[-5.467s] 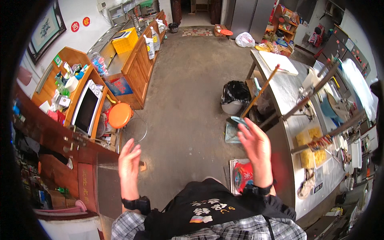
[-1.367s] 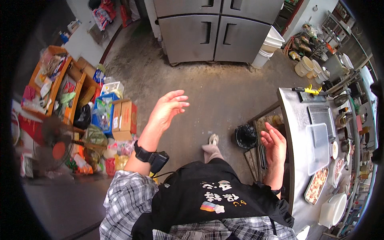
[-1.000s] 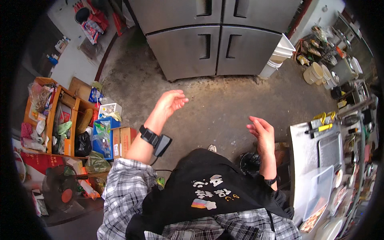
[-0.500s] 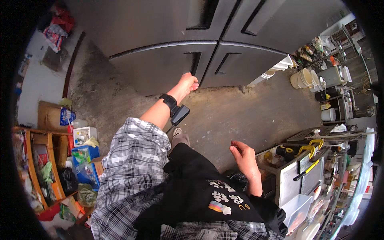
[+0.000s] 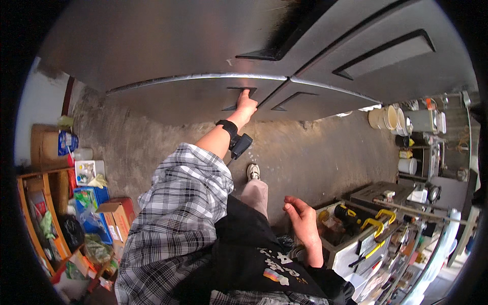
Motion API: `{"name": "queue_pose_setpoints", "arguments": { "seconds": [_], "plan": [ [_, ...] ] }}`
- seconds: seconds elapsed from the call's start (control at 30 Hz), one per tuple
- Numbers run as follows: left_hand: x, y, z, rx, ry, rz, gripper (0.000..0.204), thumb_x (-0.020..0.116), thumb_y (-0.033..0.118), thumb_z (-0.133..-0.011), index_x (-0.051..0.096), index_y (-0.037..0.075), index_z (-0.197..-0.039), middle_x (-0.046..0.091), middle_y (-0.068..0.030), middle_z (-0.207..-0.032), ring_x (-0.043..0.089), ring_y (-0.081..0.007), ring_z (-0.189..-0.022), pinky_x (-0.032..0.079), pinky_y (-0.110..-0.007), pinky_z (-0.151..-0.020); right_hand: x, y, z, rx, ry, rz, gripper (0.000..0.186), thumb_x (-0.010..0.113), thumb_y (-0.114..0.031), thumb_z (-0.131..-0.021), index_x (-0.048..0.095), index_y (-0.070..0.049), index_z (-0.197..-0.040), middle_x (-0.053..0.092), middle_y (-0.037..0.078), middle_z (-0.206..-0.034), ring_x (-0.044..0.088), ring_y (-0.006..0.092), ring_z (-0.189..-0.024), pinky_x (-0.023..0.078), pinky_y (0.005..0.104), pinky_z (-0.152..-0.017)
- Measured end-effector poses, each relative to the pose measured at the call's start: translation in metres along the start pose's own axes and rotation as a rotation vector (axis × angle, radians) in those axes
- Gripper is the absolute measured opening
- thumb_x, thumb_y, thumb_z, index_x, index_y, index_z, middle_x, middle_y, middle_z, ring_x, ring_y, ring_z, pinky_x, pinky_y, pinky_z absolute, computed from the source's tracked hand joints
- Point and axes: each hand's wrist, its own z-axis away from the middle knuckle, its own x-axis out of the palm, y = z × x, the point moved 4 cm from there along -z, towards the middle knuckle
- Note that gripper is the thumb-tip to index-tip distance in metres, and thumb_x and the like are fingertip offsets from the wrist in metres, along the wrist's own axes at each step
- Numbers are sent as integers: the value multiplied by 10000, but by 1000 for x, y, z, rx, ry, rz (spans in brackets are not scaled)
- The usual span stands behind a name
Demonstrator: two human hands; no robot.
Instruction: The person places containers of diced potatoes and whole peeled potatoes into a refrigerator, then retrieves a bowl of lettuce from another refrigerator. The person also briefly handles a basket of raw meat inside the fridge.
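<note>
A large dark grey metal refrigerator (image 5: 178, 99) with several doors stands in front of me. My left hand (image 5: 245, 108) reaches to the lower left door, its fingers hooked into the black-edged recessed door handle (image 5: 239, 91). The fingertips are hidden inside that recess. A black strap with a small dark device (image 5: 241, 146) sits on my left wrist. The lower doors look closed. My right hand (image 5: 303, 222) hangs in the air near my body, loosely bent, thumb and fingers a little apart, with nothing in it.
At the right stands a metal worktable (image 5: 335, 249) carrying yellow-handled tools (image 5: 373, 226). White buckets (image 5: 384, 118) stand farther back. A wooden shelf (image 5: 56, 223), a blue crate (image 5: 96, 229) and a cardboard box (image 5: 118, 223) crowd the left. My foot (image 5: 253, 172) rests on the stained concrete floor (image 5: 305, 157).
My left hand has moved up from beside the lower left door's handle into its recess. The view has shifted closer to the refrigerator. My right hand remains empty near my body.
</note>
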Motion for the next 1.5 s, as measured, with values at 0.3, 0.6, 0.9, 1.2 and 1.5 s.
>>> {"name": "queue_pose_setpoints", "arguments": {
  "seconds": [0.3, 0.6, 0.9, 1.2, 1.5],
  "plan": [
    [14, -2, 4, 342, 311, -112, 602, 434, -97, -825, 439, 100, -1394, 539, -133, -1279, 574, -260, -1038, 472, -335, -899, -63, 23, -71, -171, -161, 213, 275, 634, -136, -934, 636, 41, -1145, 711, 133, -963, 634, 126, -877, 510, 282, -782],
    [32, -83, 42, 398, 143, -354, 594, 439, -132, -792, 454, 81, -1347, 471, -169, -1324, 531, -270, -1138, 441, -374, -965, -100, 2, -128, -405, -319, 351, 291, 646, -162, -912, 643, 20, -1140, 694, 214, -969, 700, 261, -814, 540, 338, -716],
    [8, -19, 16, 429, 280, -68, 697, 560, -89, -827, 308, 79, -1454, 314, -151, -1472, 619, -251, -1061, 520, -348, -879, -86, 6, -151, -363, -367, 386, 286, 646, -168, -914, 645, 17, -1132, 694, 207, -1008, 703, 253, -860, 538, 324, -733],
    [27, -2, 9, 533, 542, -167, 408, 476, -107, -790, 439, 8, -1180, 524, -162, -1044, 609, -229, -730, 511, -357, -684, -62, 39, -141, -335, -411, 419, 271, 650, -166, -910, 656, 16, -1110, 689, 218, -1010, 705, 300, -864, 546, 340, -728],
    [-26, -120, 203, 415, 231, -37, 261, 561, 16, -895, 455, -1, -1133, 491, -218, -1177, 628, -352, -928, 493, -431, -834, -23, 7, -154, -370, -526, 501, 271, 630, -150, -931, 642, 35, -1128, 712, 155, -976, 679, 187, -866, 531, 304, -784]
  ]
}}
